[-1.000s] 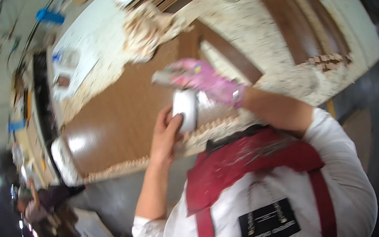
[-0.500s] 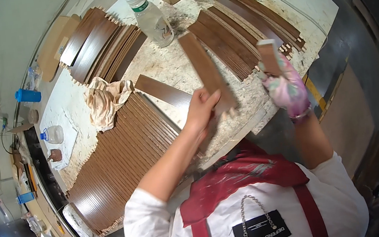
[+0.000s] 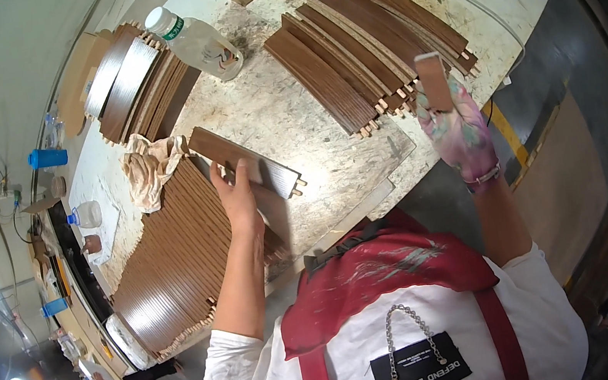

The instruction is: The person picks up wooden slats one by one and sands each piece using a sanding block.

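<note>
My left hand (image 3: 237, 199), bare, has its thumb and fingers apart at the near edge of a dark brown wooden slat (image 3: 257, 163). The slat lies slantwise on the worktable, with short pale dowels at its right end. Whether the fingertips press on it I cannot tell. In my right hand (image 3: 457, 129), which wears a stained pink and white glove, a small brown block with a pale end (image 3: 434, 84) is held upright. Left of my left hand, a long row of slats (image 3: 173, 255) stands packed side by side.
Slats lie in a group (image 3: 366, 49) at the right and a stack (image 3: 137, 77) at the far left. A clear bottle (image 3: 202, 47) leans in view between them. A crumpled cloth (image 3: 149, 169) rests on the row. The worktable's front edge (image 3: 354, 218) is near my apron.
My left hand has moved left and no longer holds up the slat it had raised. My right hand keeps the block, nearly in place. The view has shifted slightly.
</note>
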The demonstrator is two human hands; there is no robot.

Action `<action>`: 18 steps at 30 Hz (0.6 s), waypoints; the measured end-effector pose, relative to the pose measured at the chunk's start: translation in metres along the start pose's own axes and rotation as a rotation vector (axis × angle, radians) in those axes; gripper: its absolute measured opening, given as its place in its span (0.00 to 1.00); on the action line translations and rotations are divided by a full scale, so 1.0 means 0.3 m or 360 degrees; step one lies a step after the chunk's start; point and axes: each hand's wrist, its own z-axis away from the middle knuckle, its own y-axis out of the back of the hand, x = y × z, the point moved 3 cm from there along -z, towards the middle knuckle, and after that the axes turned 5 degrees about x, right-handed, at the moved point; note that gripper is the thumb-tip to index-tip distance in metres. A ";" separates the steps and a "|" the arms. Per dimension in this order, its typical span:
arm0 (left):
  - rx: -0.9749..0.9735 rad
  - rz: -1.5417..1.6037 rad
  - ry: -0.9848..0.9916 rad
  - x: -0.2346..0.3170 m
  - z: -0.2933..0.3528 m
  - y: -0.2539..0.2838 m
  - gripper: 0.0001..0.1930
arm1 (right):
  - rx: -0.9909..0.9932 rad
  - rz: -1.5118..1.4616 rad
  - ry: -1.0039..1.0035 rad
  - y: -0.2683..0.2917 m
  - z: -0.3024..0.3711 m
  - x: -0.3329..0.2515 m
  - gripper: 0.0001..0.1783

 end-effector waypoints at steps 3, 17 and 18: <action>0.0196 -0.0134 -0.0128 -0.111 -0.095 -0.002 0.40 | 0.0048 0.0166 -0.0077 -0.085 -0.041 0.023 0.20; -0.0739 0.1989 0.0895 0.067 0.034 0.034 0.29 | -0.0443 0.1467 0.0219 -0.074 -0.097 -0.028 0.23; -0.0873 0.2079 0.0797 0.067 0.038 0.030 0.29 | -0.0255 0.0992 -0.0003 -0.125 -0.073 0.002 0.23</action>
